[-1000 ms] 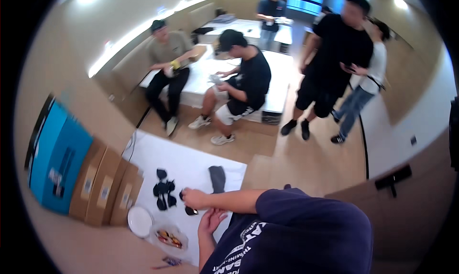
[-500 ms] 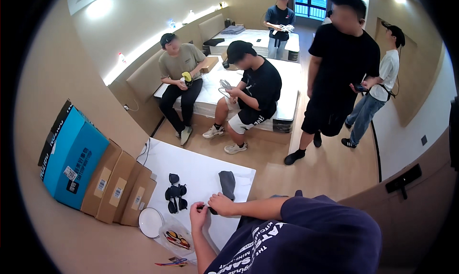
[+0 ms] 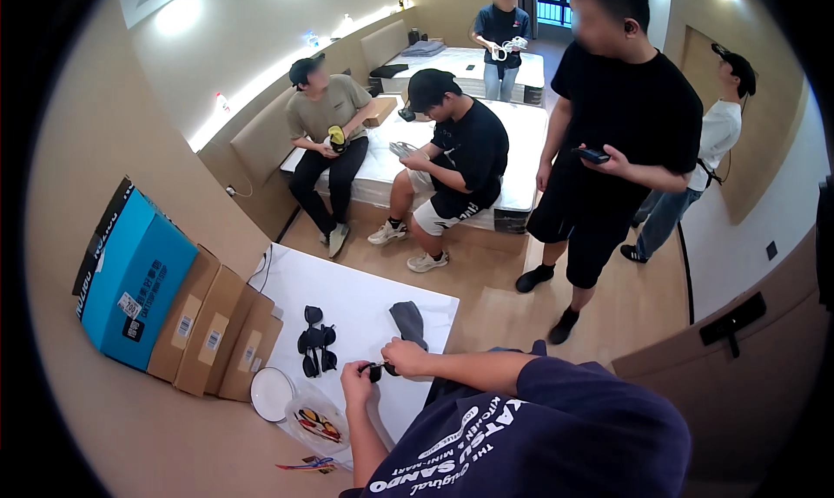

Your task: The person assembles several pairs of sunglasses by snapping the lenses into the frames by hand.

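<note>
Over the white table [image 3: 375, 288] I hold a pair of dark sunglasses [image 3: 375, 373] between both hands. My left hand [image 3: 354, 383] pinches them at one side, with a dark lens showing by its fingertips. Closed on their other side is my right hand [image 3: 403, 357], which hides part of the frame. A grey cloth, perhaps a soft pouch [image 3: 407, 321], lies just beyond my right hand. To the left of my hands, several more dark sunglasses [image 3: 317, 339] rest in a cluster on the tabletop.
At the table's left stand a blue box [image 3: 139, 277] and several brown cartons [image 3: 213, 333]. A white round plate [image 3: 273, 394] and a clear bag with coloured items [image 3: 318, 422] lie nearer. Beyond the table, people sit on a bed [image 3: 526, 164]; a person in black [image 3: 617, 107] stands right.
The sunglasses have come up into clearer view between my hands, and my right hand has shifted slightly. The standing person in black has stepped closer, now holding a phone-like device forward.
</note>
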`<state>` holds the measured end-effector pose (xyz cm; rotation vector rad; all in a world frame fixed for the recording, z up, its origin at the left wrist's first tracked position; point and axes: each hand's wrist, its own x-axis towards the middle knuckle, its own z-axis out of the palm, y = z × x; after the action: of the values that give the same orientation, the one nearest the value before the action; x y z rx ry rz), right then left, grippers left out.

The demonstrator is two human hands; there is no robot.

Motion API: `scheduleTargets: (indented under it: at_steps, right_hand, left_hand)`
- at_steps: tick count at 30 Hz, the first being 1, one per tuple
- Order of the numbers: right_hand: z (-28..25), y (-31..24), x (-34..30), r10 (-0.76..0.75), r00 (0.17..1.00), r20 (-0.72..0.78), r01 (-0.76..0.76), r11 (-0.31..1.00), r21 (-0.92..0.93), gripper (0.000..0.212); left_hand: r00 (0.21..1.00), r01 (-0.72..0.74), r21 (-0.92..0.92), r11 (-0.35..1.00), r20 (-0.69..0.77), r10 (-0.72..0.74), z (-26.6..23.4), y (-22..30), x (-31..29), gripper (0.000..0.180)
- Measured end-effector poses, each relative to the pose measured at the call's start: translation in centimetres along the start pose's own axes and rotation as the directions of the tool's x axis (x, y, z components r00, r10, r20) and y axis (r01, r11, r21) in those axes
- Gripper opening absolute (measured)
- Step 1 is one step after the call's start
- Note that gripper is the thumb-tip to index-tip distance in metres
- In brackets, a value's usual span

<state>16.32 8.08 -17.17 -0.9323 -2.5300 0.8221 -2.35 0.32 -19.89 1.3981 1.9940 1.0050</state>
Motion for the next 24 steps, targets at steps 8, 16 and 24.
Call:
scheduleTargets:
  at_steps: [8,16,24]
  right_hand:
    - [-0.3,0.6,0.1,-0.036,0.999,-0.033,0.036,0.999,-0.006,0.005]
    - [-1.8,1.3,1.0,0.0,0.999,-0.052,0.001,1.0,0.026,0.011]
    - [-2.8,1.3,2.1,-0.029,0.999,-0.016,0.03,0.997,0.074,0.01]
  left_hand:
    - [1.0,0.013,0.084,0.996,0.012,-0.014,-0.8,1.2,-0.3,0.017]
    - [0.985,0.166,-0.193,0.967,0.082,-0.153,-1.8,2.2,0.1,0.023]
    - [0.99,0.119,-0.254,0.96,0.107,-0.094,-2.6,1.3,0.4,0.018]
